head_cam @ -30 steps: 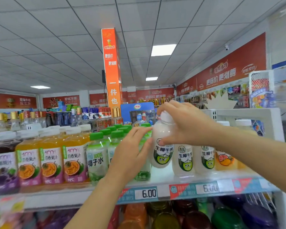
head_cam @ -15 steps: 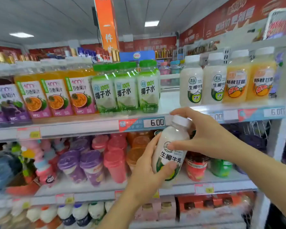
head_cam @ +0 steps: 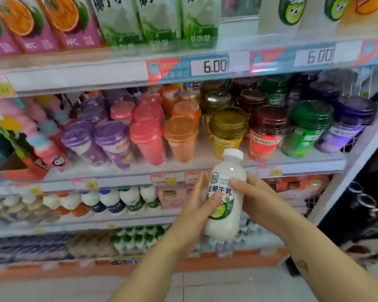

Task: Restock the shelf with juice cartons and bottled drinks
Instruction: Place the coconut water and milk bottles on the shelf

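Observation:
A white coconut-milk bottle (head_cam: 226, 197) with a white cap and green label is upright in front of the lower shelves, held between both my hands. My left hand (head_cam: 196, 212) wraps its left side, thumb across the label. My right hand (head_cam: 255, 197) grips its right side. On the top shelf (head_cam: 96, 75) stand green coconut-water bottles (head_cam: 159, 20), passion-fruit juice bottles (head_cam: 59, 22) and more white milk bottles (head_cam: 279, 12), cut off at the frame's top.
The second shelf holds coloured lidded cups (head_cam: 183, 136). The third shelf carries small round milk bottles (head_cam: 109, 201). Green-capped bottles (head_cam: 138, 238) fill the bottom shelf above a pale tiled floor (head_cam: 205, 286). A dark rack (head_cam: 371, 192) stands at the right.
The bottle came off the top shelf and went down to below the second shelf. My left hand took hold of its side. The view tilted downward.

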